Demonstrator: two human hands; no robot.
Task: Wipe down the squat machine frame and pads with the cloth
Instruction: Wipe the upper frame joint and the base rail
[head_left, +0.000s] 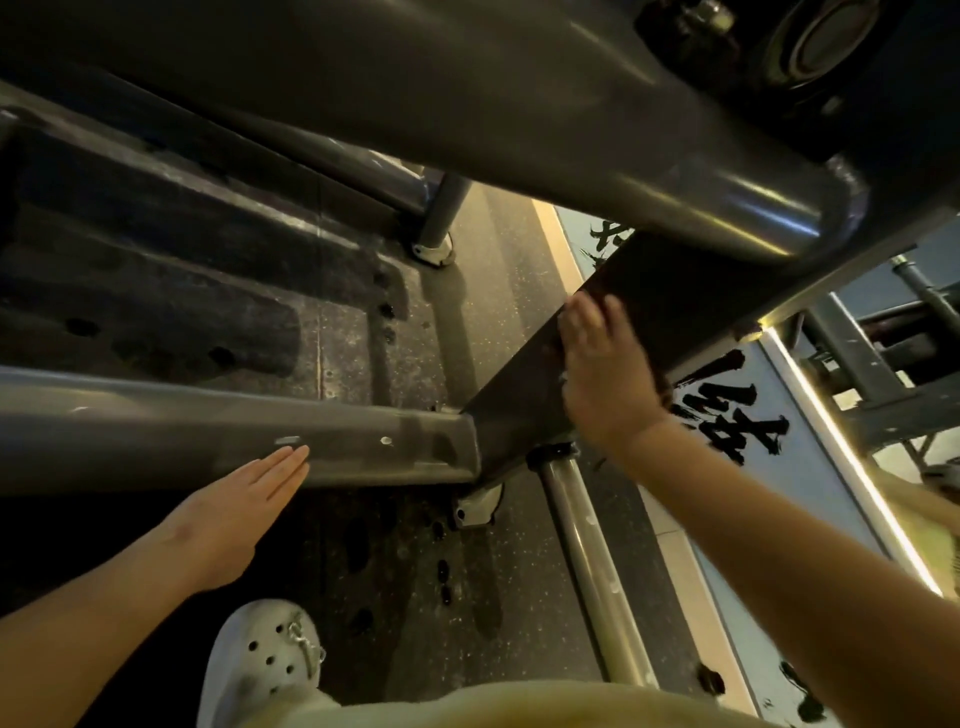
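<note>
The squat machine frame fills the view. A thick grey tube (467, 104) crosses the top, a horizontal grey bar (156, 431) runs in from the left, and a dark slanted beam (675, 296) joins them. My right hand (602, 374) lies flat on the slanted beam, fingers straight and pressed against it. A small pale edge shows under its thumb side; I cannot tell whether that is the cloth. My left hand (234, 514) is flat with fingers together, its fingertips at the lower edge of the horizontal bar. No pads are in view.
A worn dark footplate (156, 270) sits at the left. A round floor tube (587, 545) runs toward me from the frame's bolted foot (475, 506). My white perforated shoe (265, 660) stands on the speckled rubber floor (493, 312). A pale panel with black characters (727, 405) lies to the right.
</note>
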